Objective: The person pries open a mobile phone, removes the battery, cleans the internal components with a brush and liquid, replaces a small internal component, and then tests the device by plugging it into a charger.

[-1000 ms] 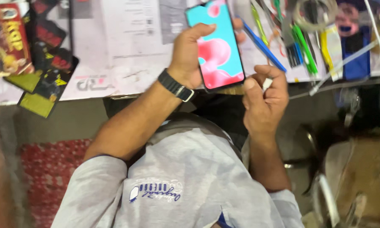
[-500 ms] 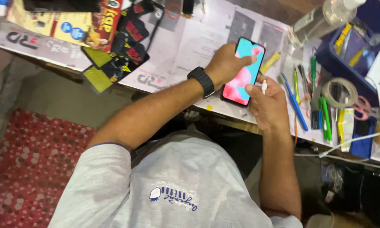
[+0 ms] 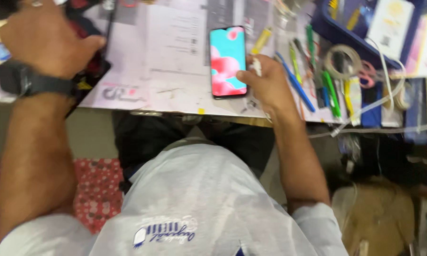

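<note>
The phone (image 3: 228, 62) is laid flat, screen up, on the paper-covered bench (image 3: 175, 71) at upper centre of the frame, so the lit display can be read. Its long axis runs up-down in the picture, notch end toward the top. The right hand (image 3: 265, 85) is rested at its lower right edge, fingers curled, a small white piece pinched (kind unclear). The left hand (image 3: 43, 40), upper left, is closed loosely; whether anything is held cannot be told.
</note>
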